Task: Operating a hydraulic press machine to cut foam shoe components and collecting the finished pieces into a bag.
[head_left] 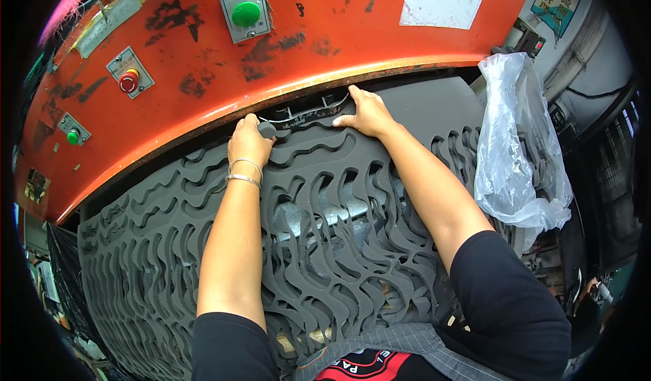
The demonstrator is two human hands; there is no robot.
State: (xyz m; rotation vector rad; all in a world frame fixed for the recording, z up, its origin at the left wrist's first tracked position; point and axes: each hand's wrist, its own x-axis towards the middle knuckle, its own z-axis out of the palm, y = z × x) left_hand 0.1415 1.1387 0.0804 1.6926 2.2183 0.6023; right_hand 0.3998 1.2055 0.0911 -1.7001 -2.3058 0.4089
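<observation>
Foam sheet (203, 259) — dark grey, most of it already punched with wavy cut-outs — lies across the press bed, far edge under the orange press head (285, 49). Left hand (249, 144) pinches a small grey piece (268, 130); right hand (366, 113) presses flat — uncut strip remains there.

The bed of an orange cutting press (203, 110) fills the middle and lower left of the frame, running back under the machine's overhanging head at the top. Directly on it lies a wide dark grey foam sheet (169, 259), punched through with rows of wavy cut-outs, so bare metal of the bed (305, 215) shows in the centre. At the right edge of the frame a crumpled clear plastic bag (515, 150) rests on the sheet's uncut part.
</observation>
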